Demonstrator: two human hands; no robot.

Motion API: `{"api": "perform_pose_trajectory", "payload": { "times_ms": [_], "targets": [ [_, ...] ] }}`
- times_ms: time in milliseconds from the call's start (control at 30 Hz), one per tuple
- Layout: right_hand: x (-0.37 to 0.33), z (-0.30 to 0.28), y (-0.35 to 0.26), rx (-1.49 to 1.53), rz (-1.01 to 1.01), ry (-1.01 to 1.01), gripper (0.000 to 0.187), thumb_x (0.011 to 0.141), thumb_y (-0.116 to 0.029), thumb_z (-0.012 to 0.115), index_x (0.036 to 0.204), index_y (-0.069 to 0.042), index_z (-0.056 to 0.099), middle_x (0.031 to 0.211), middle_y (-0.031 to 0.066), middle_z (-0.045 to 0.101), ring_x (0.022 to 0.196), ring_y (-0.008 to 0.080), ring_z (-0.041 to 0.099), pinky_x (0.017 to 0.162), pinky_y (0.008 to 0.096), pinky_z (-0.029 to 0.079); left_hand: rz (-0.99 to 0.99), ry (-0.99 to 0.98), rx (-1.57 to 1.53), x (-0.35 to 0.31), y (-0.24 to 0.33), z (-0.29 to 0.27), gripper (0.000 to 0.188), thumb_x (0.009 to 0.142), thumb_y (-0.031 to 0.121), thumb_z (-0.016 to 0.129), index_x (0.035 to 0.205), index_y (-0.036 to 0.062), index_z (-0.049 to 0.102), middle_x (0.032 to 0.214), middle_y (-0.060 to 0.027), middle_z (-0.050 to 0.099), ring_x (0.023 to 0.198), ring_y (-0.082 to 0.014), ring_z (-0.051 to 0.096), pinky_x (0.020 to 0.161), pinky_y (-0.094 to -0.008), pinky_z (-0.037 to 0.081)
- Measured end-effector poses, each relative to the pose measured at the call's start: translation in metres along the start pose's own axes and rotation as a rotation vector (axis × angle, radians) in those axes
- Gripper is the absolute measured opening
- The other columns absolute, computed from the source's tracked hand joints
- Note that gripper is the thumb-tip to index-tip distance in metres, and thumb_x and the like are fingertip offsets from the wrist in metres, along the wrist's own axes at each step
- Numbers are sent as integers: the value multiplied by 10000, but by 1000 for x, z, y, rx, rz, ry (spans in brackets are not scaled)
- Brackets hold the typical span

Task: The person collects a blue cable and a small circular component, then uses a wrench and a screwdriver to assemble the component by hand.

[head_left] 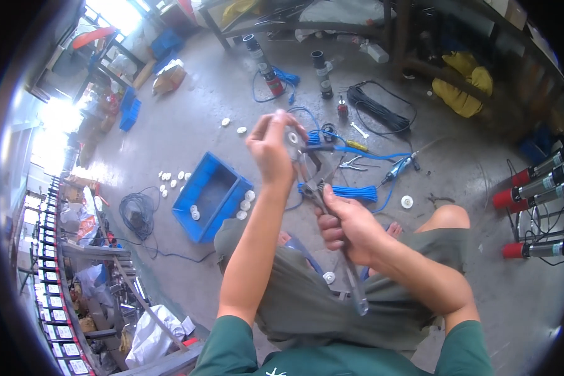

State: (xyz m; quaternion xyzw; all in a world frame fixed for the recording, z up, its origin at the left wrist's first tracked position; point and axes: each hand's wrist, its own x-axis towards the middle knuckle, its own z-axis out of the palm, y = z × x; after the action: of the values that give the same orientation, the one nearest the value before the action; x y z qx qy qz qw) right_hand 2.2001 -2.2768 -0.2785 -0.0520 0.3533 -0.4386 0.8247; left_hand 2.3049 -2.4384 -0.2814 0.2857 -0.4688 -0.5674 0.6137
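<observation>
My left hand [271, 147] is raised, its fingers bent in a pinch around a small whitish round piece [292, 138], blurred and partly hidden. Lower and to the right, my right hand [351, 229] grips the shaft of a long metal adjustable wrench [356, 289]. The wrench's head points up toward the left hand, and its handle end hangs over my lap. Just beyond the wrench head is a dark angled part [316, 164], too blurred to name. A coil of blue cable [354, 193] lies on the floor near my right hand.
Left of my legs stands a blue bin [188, 224], with white discs [245, 205] beside it. Pliers [355, 165], a white spanner [360, 130] and a black cable coil [377, 109] lie ahead. Red-and-silver cylinders [532, 249] are at right, a metal frame [103, 252] at left.
</observation>
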Motion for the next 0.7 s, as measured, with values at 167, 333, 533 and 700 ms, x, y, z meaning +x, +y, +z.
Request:
{"api": "perform_pose_trajectory", "payload": {
  "times_ms": [167,333,533,700],
  "targets": [
    [-2,-32,0,-382,-251,-67,406,1048,-455,533,982,-56,573,724,-66,424,573,27,310,498,217,248,-510,-87,-617,12,34,-25,197,964,244,554,867,73,553,929,-154,587,890,-324,579,732,-468,510],
    [-5,-32,-5,-520,-344,-111,349,1071,-379,520,1058,-39,602,807,-54,475,627,21,350,514,204,269,-268,-266,-473,-14,46,-1,241,982,271,540,856,66,529,929,-146,548,875,-309,552,745,-454,503],
    [-4,-33,-9,-836,-593,-61,363,1049,-355,575,962,-12,655,790,-27,609,691,34,524,592,217,430,-253,-403,-417,-18,60,2,242,960,266,560,857,54,509,913,-165,543,845,-324,560,718,-454,505],
    [-6,-32,-15,-938,-590,-23,406,1038,-369,590,921,12,665,757,-8,624,698,59,559,631,256,471,-258,-406,-294,-18,66,-2,250,943,237,565,835,20,508,879,-193,561,811,-339,597,692,-462,537]
  ]
}}
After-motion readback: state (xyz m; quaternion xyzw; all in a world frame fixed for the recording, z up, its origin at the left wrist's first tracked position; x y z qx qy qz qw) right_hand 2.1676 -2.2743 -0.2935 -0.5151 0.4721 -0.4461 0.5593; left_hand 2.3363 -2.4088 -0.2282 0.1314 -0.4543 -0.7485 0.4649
